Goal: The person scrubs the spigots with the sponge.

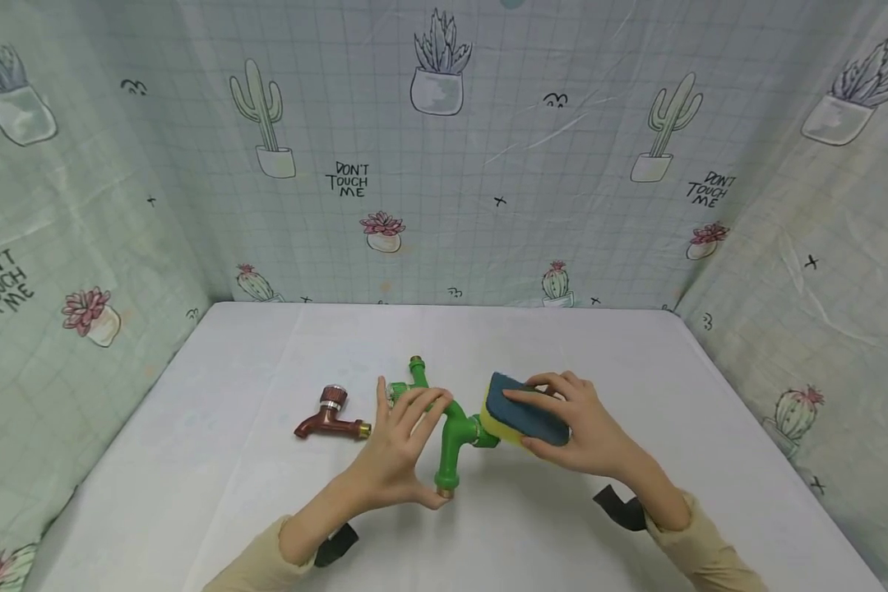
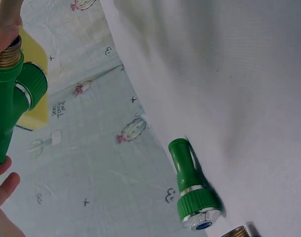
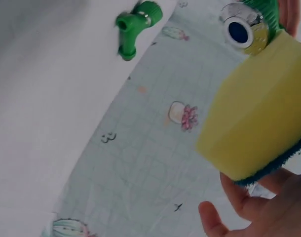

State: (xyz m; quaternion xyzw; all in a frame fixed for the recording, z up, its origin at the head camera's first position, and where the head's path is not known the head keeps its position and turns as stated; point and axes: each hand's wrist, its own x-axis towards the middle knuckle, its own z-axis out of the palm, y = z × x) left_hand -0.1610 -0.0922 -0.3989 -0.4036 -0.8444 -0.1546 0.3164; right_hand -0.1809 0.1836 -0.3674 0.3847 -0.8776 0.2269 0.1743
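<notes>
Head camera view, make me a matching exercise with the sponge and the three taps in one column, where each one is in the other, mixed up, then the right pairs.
1. Scouring sponge
2. Maroon tap
3. Nearer green tap
4. Farther green tap

A. On the white table, leftmost of the taps
B. On the table, partly hidden behind the left hand
C. Gripped by the right hand
D. Held between the left hand's thumb and fingertips

Pairs: 1-C, 2-A, 3-D, 4-B
</notes>
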